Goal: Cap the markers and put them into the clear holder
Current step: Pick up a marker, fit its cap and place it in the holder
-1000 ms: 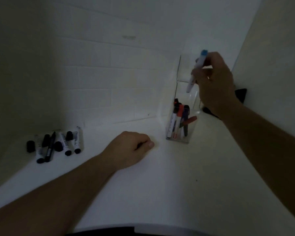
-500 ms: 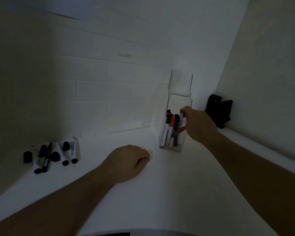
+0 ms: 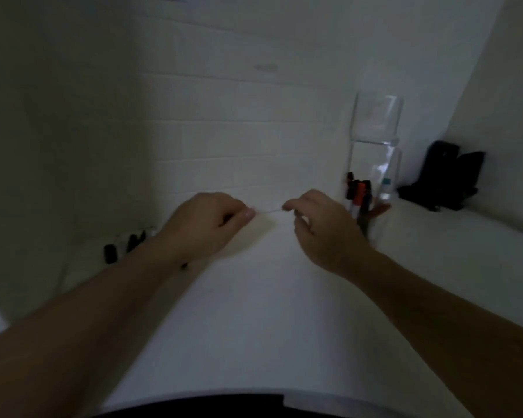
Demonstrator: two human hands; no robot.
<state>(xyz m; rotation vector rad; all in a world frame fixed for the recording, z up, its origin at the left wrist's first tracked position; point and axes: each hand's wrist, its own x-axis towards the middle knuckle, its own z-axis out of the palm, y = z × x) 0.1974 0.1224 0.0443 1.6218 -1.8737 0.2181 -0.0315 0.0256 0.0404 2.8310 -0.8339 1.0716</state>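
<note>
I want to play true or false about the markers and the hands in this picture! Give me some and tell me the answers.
1. Markers stand inside the clear holder. True: several markers are in it.
2. The right hand is holding a blue marker high in the air. False: it is low, near the left hand, beside the holder.
3. More markers lie on the counter to the left. True.
4. The clear holder is lying on its side. False: it stands upright.
5. A black thing sits to the right of the holder. True.
</note>
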